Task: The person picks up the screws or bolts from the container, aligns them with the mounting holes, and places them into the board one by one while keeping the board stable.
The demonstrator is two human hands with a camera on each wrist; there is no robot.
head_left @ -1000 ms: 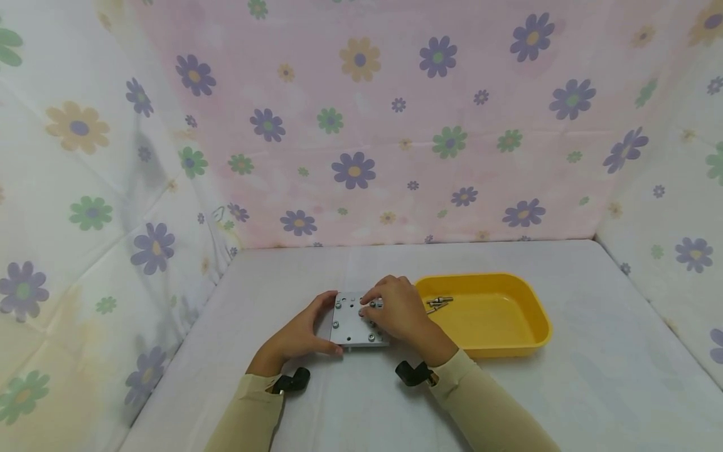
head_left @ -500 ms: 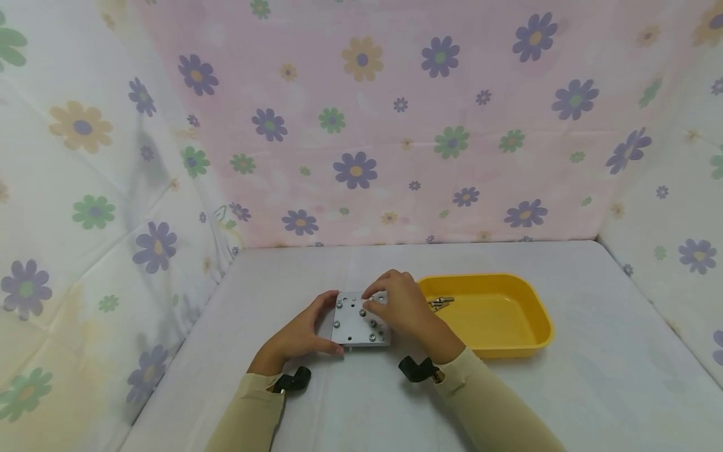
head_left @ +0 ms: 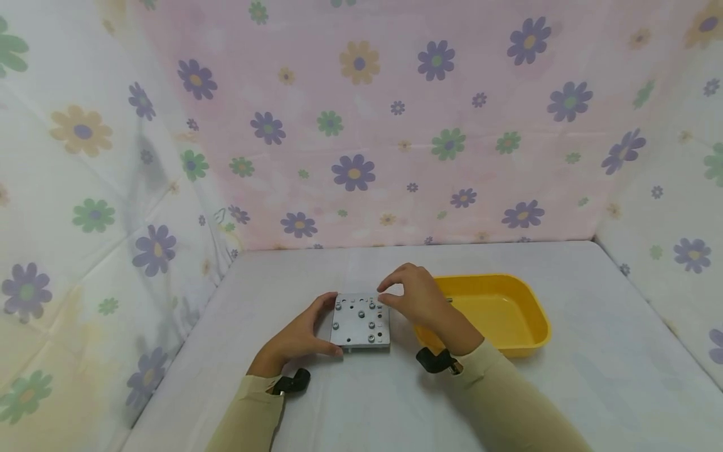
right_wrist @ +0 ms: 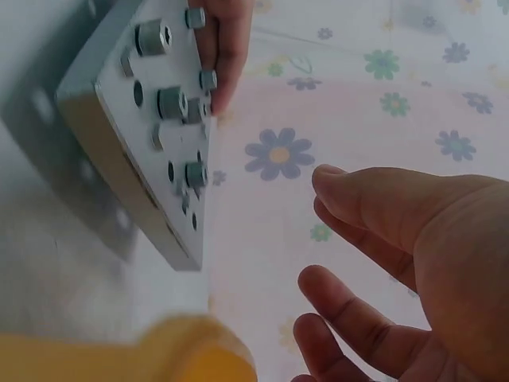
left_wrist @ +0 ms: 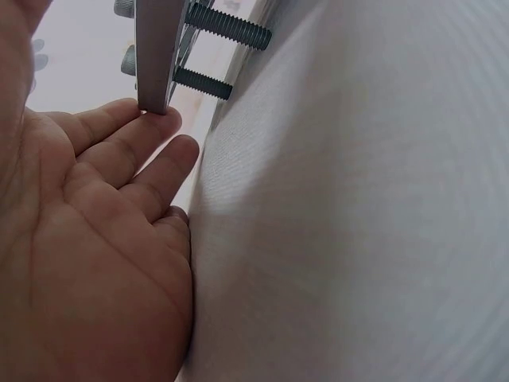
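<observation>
A silver metal plate [head_left: 351, 326], drilled with holes, lies flat above the white table with several socket head screws [head_left: 361, 314] standing in it. My left hand [head_left: 299, 329] holds the plate's left side, thumb at the near corner and fingers at the far one. In the left wrist view, threaded screw ends [left_wrist: 231, 25] stick out under the plate, and fingertips [left_wrist: 163, 121] touch its edge. Just off the plate's far right corner hovers my right hand [head_left: 420, 300]. Its fingers are loosely bent, with nothing visible between them in the right wrist view.
A yellow tray [head_left: 546, 329] stands to the right of the plate, partly behind my right forearm. One screw [head_left: 449, 299] shows inside it past my hand. White table surface [head_left: 361, 402] lies in front, and flowered cloth [head_left: 395, 138] hangs at the back and sides.
My right hand has moved right and up, off the plate, uncovering its screws on that side. It now hides most of the screws in the tray. My left hand has stayed on the plate.
</observation>
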